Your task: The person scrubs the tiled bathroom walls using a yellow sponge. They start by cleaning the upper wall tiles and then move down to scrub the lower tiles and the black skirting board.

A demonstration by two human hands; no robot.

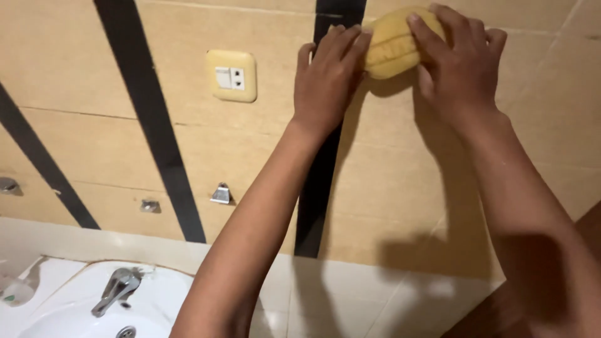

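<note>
Two hands press one yellow sponge (393,44) on the wall.
The left hand (327,78) and right hand (457,66) squeeze it from both sides, fingers spread flat.

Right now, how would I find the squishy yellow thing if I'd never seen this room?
Look at the tan tiled wall above the white sink, then follow the black stripe upward. At its top, the left hand and right hand press a yellow sponge there. It's rounded and soft, unlike the flat, pale-yellow wall socket.
</note>
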